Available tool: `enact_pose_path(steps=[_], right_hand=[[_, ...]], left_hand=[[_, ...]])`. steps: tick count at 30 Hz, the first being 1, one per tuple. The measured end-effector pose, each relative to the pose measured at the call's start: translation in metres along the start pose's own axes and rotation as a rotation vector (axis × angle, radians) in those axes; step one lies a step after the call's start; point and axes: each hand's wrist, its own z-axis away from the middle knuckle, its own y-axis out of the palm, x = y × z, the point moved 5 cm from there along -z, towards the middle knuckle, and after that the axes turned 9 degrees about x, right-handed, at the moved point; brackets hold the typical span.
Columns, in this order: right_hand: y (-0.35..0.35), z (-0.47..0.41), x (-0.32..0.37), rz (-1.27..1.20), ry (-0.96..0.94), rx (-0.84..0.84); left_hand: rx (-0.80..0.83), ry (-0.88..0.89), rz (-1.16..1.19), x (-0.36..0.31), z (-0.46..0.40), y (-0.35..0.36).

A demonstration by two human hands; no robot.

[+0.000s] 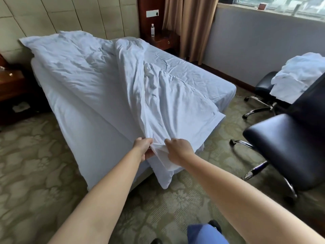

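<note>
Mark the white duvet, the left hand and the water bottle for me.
white duvet (168, 95), head view, crumpled middle of its top face.
left hand (143, 147), head view, middle of the hand, which grips the duvet's edge.
water bottle (152, 30), head view, clear body below the cap.

Head-worn wide-angle view, facing forward and down, close above the bed's (98, 131) foot corner

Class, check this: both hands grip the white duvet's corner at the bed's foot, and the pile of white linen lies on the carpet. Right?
No: the head view shows the pile of white linen lying on an office chair instead. The left hand and right hand grip the duvet corner.
</note>
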Motion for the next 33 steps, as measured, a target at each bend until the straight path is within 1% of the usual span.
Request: enact_pose_path(steps=[3, 8, 9, 11, 13, 15, 16, 19, 23, 27, 33], right_hand=[[0.018, 0.000, 0.008, -0.028, -0.026, 0.048], [0.022, -0.004, -0.004, -0.011, -0.111, 0.074], [0.024, -0.003, -0.009, -0.014, -0.132, 0.114], [0.037, 0.001, -0.018, -0.013, -0.185, 0.252], [0.059, 0.006, -0.026, 0.006, -0.224, 0.399], [0.078, 0.009, -0.038, 0.000, -0.236, 0.480], [0.085, 0.009, -0.046, -0.013, -0.239, 0.496], [0.092, 0.005, -0.073, -0.013, -0.247, 0.467], [0.092, 0.000, -0.105, -0.067, -0.230, 0.419], [0.093, 0.002, -0.135, -0.090, -0.222, 0.340], [0.090, 0.009, -0.176, -0.116, -0.246, 0.304]], left_hand=[[-0.079, -0.020, -0.024, 0.012, 0.000, -0.004], [-0.076, -0.037, -0.137, 0.012, -0.006, 0.003], [-0.092, -0.053, -0.176, 0.015, -0.009, 0.005], [-0.127, -0.100, -0.327, 0.024, -0.012, 0.010], [-0.096, -0.186, -0.481, 0.036, -0.014, 0.019], [-0.034, -0.268, -0.495, 0.045, -0.013, 0.032], [-0.027, -0.275, -0.475, 0.048, -0.013, 0.039], [-0.061, -0.239, -0.460, 0.049, -0.016, 0.052], [-0.076, -0.242, -0.465, 0.055, -0.010, 0.072], [-0.088, -0.228, -0.507, 0.058, -0.005, 0.089], [-0.126, -0.181, -0.530, 0.054, -0.003, 0.123]])
